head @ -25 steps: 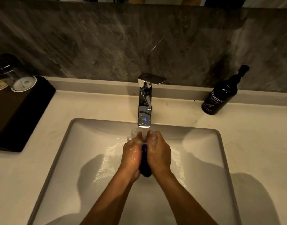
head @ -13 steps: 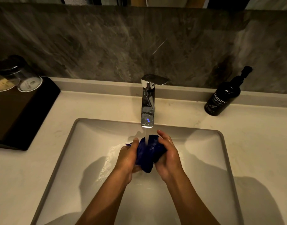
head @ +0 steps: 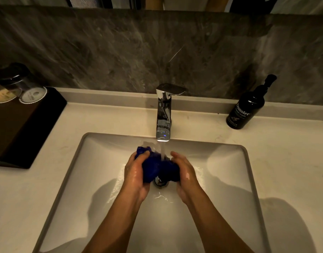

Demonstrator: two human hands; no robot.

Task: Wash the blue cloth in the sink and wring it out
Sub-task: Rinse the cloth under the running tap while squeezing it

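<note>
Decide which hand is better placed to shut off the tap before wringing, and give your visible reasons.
Probably the right hand. The faucet lever points to the right, and this hand's fingertips lie nearer the spout. The left hand wraps more of the blue cloth, so its grip could hold it alone.

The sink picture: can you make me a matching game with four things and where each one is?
Things:
1. bunched blue cloth
2. shiny chrome tap
3. black hand-wash pump bottle
4. dark rectangular tray

Places:
A. on the counter, far left
B. under the running water, held between both hands
C. on the counter, right of the tap
D. behind the white basin, in the middle

Pairs: 1-B, 2-D, 3-C, 4-A
</note>
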